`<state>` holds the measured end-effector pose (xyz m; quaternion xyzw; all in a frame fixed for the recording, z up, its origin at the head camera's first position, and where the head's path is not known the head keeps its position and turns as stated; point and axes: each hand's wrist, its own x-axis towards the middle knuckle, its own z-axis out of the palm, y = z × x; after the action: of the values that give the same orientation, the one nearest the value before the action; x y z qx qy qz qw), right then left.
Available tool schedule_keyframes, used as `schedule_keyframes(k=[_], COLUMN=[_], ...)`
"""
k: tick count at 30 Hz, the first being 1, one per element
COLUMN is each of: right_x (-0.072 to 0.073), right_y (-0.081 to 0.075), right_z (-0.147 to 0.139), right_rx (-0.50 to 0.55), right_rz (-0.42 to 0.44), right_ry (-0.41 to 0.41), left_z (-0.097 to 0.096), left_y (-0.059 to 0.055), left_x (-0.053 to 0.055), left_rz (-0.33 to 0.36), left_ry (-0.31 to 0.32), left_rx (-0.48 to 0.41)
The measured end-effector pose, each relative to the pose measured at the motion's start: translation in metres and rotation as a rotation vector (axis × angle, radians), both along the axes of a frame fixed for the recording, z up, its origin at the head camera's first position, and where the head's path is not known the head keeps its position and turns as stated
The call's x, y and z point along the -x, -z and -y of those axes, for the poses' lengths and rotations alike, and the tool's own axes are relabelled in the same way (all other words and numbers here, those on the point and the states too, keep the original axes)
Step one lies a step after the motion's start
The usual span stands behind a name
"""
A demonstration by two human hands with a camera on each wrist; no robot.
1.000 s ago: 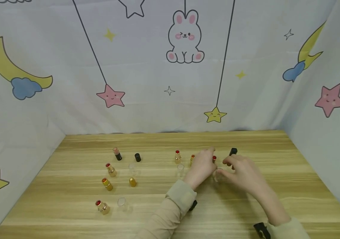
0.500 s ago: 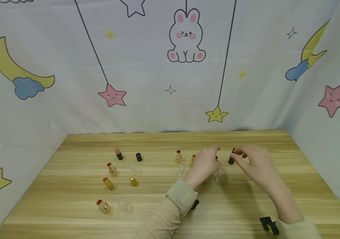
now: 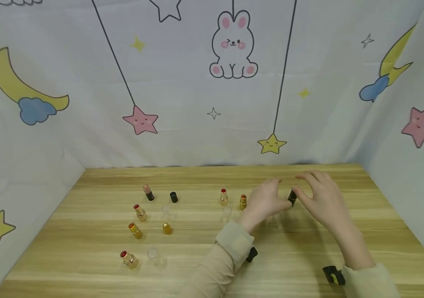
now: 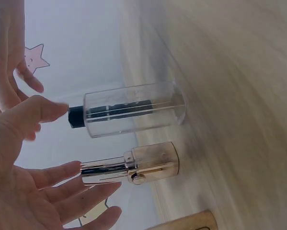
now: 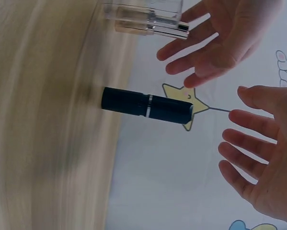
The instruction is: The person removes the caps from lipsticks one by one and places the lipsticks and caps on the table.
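A black capped lipstick tube (image 3: 292,198) with a silver band stands upright between the two hands. My right hand (image 3: 323,203) is to its right, its fingers spread; the right wrist view shows the fingers apart from the black tube (image 5: 148,105). From the left, my left hand (image 3: 265,203) reaches over, thumb toward the tube. In the left wrist view, an uncapped gold lipstick (image 4: 155,163) stands by the left fingertips; whether they touch it I cannot tell. A clear cap (image 4: 133,108) stands beside it, largely hidden by the left hand in the head view.
Left of the hands stand two gold lipsticks, a nearer one (image 3: 243,202) and another (image 3: 223,197), with a clear cap (image 3: 227,212). Farther left are several open lipsticks, a black cap (image 3: 173,197), a gold cap (image 3: 166,228) and another clear cap (image 3: 153,255). A patterned curtain (image 3: 182,140) backs the table.
My right hand has moved from the clear cap to the black tube, and its fingers have spread away from it. The left hand has shifted right toward the tube.
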<state>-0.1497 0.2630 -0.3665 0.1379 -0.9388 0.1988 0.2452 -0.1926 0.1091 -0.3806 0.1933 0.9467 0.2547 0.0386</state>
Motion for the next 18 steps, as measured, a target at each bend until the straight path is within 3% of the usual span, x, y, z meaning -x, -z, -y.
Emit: schedule_keyframes(k=[11,18], right_x=[0.017,0.023], right_y=[0.012,0.018], right_z=[0.000,0.001], right_rx=[-0.132,-0.128], right_rz=[0.127,0.151], right_ry=[0.043,0.039], left_z=[-0.013,-0.020], left_y=[0.003,0.008], left_x=[0.011,0.018], left_rz=[-0.121,-0.115], left_ry=[0.023,0.046], left_rx=[0.132,0.175])
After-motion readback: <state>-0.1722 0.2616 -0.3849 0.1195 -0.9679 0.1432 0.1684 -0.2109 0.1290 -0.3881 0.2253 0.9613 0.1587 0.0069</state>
